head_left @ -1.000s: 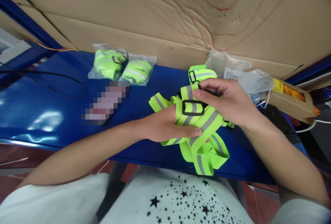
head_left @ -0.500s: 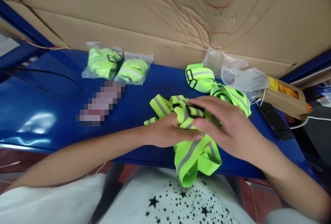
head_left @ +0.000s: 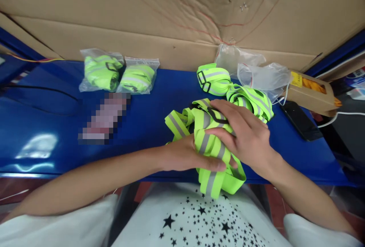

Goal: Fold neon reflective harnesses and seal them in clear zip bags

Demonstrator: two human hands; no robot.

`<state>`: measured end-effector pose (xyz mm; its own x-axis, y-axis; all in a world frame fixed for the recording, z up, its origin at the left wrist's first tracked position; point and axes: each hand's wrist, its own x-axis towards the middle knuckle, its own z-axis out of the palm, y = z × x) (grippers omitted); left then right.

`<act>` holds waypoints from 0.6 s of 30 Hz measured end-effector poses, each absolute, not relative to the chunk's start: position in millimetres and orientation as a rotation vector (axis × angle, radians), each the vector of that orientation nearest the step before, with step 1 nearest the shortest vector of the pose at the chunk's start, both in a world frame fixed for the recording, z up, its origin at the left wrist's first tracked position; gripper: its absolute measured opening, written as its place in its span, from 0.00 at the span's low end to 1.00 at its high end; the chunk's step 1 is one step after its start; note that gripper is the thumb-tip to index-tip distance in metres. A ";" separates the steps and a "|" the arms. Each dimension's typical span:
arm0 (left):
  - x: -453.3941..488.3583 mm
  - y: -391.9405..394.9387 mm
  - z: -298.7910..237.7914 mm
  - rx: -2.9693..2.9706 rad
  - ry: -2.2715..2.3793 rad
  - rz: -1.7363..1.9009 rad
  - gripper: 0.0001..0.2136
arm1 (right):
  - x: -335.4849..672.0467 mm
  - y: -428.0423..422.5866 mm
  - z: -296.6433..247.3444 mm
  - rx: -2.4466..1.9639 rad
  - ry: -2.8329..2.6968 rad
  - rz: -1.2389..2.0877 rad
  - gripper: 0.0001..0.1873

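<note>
A neon-yellow reflective strap (head_left: 203,119) with grey stripes and black buckles is bunched in loops between my hands, over the table's front edge. My left hand (head_left: 191,155) is closed around the bundle from the left, its thumb lying across the front and most fingers hidden beneath the strap. From the right, my right hand (head_left: 245,129) grips the top of the bundle near a black buckle (head_left: 218,117), fingers bent over it. Loose loops (head_left: 211,182) hang below, and others stick out to the left.
Two clear bags of similar straps (head_left: 102,70) lie at the back left of the blue table (head_left: 159,125). Behind my right hand are a rolled strap (head_left: 213,79), a looser strap bundle (head_left: 251,100) and empty plastic bags (head_left: 262,76). A black phone (head_left: 301,121) and cardboard box (head_left: 312,93) sit right.
More strap now wraps over the top of the bundle, and the hanging loops below are shorter. My right hand has turned slightly over the buckle. The view has shifted a little.
</note>
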<state>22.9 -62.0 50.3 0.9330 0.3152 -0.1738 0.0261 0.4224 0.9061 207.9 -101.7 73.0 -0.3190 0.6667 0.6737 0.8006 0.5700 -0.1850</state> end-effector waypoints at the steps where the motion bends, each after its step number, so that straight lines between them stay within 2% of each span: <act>1: 21.4 -62.2 50.9 1.151 0.332 0.153 0.12 | 207.0 -102.9 75.6 -1.160 -2.051 -0.211 0.18; 3: 17.7 -59.6 51.3 1.233 0.337 0.120 0.12 | 205.7 -105.1 80.6 -1.164 -2.006 -0.083 0.12; 4: 15.6 -56.8 51.8 1.265 0.322 0.102 0.12 | 205.7 -106.0 83.3 -1.180 -1.981 0.003 0.12; 8: 8.8 -41.2 58.6 1.321 0.172 -0.023 0.12 | 212.3 -107.9 95.5 -1.292 -1.789 0.396 0.23; 10: 7.1 -36.8 63.5 1.402 0.145 -0.026 0.10 | 219.0 -106.4 99.0 -1.304 -1.603 0.732 0.22; 13: 6.4 -38.8 67.0 1.542 0.146 0.023 0.10 | 226.6 -99.1 94.0 -1.242 -1.318 1.241 0.16; 18: 6.7 -49.1 64.4 1.517 0.170 0.086 0.13 | 223.6 -84.1 71.9 -1.250 -1.374 1.471 0.17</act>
